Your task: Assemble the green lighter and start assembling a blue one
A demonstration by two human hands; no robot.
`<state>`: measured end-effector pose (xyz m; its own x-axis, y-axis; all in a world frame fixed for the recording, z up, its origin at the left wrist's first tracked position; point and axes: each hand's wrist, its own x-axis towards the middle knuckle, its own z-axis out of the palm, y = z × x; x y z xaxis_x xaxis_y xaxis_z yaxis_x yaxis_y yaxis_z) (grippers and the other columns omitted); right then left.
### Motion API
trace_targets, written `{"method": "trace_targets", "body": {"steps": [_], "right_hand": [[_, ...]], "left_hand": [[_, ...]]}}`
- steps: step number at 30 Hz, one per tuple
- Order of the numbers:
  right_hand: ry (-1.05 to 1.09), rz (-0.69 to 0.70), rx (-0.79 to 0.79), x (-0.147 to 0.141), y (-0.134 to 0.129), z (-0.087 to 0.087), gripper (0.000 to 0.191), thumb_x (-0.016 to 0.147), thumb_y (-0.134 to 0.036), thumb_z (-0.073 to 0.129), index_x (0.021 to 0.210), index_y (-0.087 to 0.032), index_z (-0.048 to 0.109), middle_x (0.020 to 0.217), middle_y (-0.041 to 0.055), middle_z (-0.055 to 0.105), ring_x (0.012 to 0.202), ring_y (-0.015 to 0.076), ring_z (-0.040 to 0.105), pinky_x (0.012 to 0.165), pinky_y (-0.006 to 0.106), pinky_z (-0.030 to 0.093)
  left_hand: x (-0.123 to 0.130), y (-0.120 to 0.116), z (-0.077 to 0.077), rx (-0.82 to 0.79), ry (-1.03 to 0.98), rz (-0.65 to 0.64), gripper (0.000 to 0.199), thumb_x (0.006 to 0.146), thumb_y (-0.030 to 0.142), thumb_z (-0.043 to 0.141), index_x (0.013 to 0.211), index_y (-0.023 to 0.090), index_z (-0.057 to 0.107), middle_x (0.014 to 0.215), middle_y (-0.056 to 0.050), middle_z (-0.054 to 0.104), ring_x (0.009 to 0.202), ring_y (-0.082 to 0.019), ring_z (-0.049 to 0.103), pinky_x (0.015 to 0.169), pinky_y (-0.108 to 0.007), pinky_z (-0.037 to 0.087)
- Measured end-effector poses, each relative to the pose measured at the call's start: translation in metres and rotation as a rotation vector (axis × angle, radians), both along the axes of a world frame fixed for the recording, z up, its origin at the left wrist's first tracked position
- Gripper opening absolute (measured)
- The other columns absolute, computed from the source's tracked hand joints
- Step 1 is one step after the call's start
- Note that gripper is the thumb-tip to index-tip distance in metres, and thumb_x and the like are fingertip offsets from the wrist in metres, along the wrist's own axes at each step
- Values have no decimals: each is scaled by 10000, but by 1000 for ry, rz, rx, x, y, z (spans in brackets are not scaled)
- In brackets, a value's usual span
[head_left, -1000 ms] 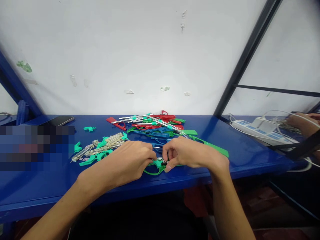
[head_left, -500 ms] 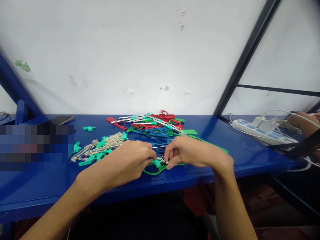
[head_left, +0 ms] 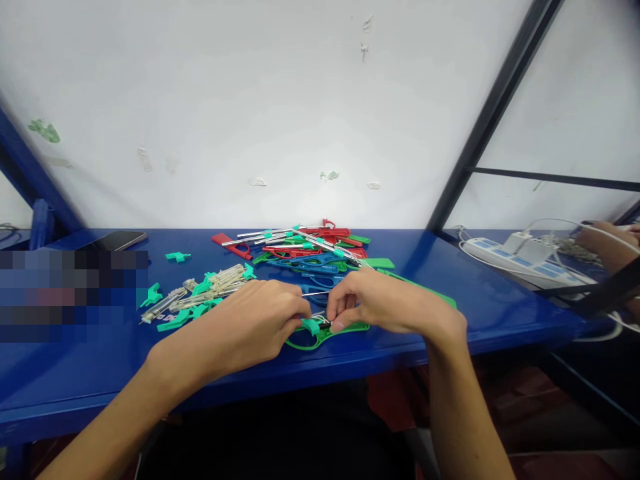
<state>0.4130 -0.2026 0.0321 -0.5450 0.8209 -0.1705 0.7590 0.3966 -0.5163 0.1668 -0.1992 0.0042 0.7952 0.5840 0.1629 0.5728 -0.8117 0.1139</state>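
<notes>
My left hand is closed, thumb and fingers pinching a teal plastic trigger-like piece. Opposite it, my right hand has thumb and fingertips pressed together at the end of a small black part with white wires. Both hands are just above a green plastic lighter-like shell, whose looped edge shows beneath them. A thin metal rod spans the gap between the hands; where its ends lie is hidden by fingers.
Behind my hands lies a pile of red, blue and green shells with metal tubes. Clear plastic parts and several teal pieces lie left. A phone is far left. Rightward are a power strip and another person's hand.
The teal piece and the black part have shifted very slightly left. Both hands keep nearly the same pinching pose.
</notes>
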Motion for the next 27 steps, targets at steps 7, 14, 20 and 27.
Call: {"method": "trace_targets", "body": {"steps": [7,14,20,27], "right_hand": [[-3,10,21,-1,-1,-1,33,899,-248,867,882,-221,856,840,-12,818,757,148,657,650,249,443],[23,21,39,1,-1,-2,30,886,-224,868,873,-223,840,856,-14,819,761,142,663,632,235,435],[51,37,5,1,0,-3,64,875,-201,868,852,-218,810,855,-21,808,755,129,668,602,217,425],[78,18,-54,1,2,-7,121,847,-229,899,834,-220,778,811,-36,779,739,133,672,598,217,445]], "left_hand": [[0,-2,1,-11,2,19,268,1024,150,562,878,250,763,856,-25,760,790,-203,718,689,-301,445],[-1,-2,2,-10,3,12,253,1020,151,571,939,253,788,888,-35,764,819,-207,734,702,-304,453],[-2,-4,1,4,20,16,258,1010,148,567,925,253,786,876,-37,763,796,-209,726,687,-307,444],[-1,-8,4,0,48,48,223,974,126,596,919,274,753,903,2,754,817,-207,722,700,-334,428]]}}
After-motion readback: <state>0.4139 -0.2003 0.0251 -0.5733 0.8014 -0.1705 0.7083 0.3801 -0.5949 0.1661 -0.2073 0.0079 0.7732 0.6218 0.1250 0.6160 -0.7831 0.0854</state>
